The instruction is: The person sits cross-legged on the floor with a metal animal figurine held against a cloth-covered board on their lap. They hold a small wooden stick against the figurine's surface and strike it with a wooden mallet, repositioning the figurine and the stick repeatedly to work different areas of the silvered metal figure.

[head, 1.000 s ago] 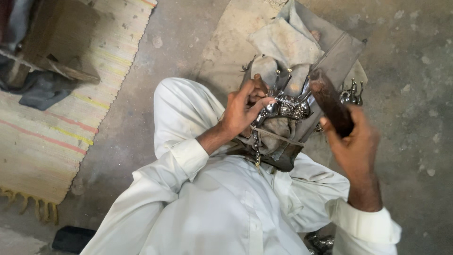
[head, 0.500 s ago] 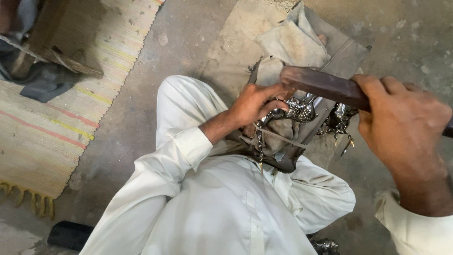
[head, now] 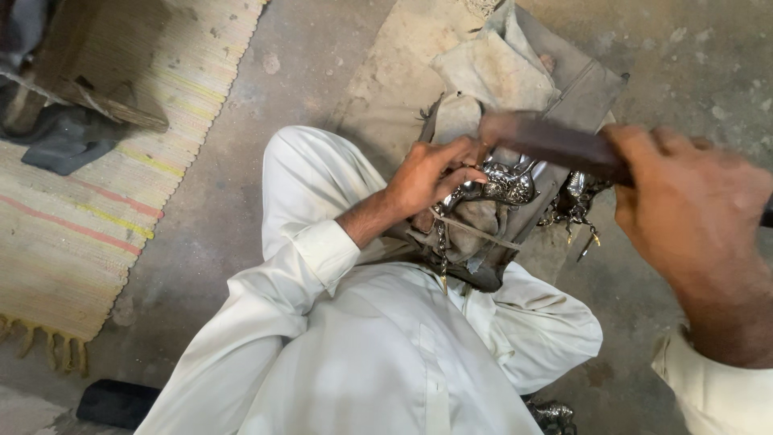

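Left hand point(head: 431, 173) curled forward; right hand point(head: 684, 213) raised, fingers point(head: 644, 149) clenched.

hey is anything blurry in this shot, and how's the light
Head view: the right hand and the dark wooden tool it grips are motion-blurred; the left hand and shiny metal ornament are sharper; light is soft and even, with small glints on the metal.

I sat on a bare concrete floor point(head: 306, 97). A striped woven mat point(head: 88, 225) lay on it beside me. Grey cloths point(head: 499, 64) lay ahead.
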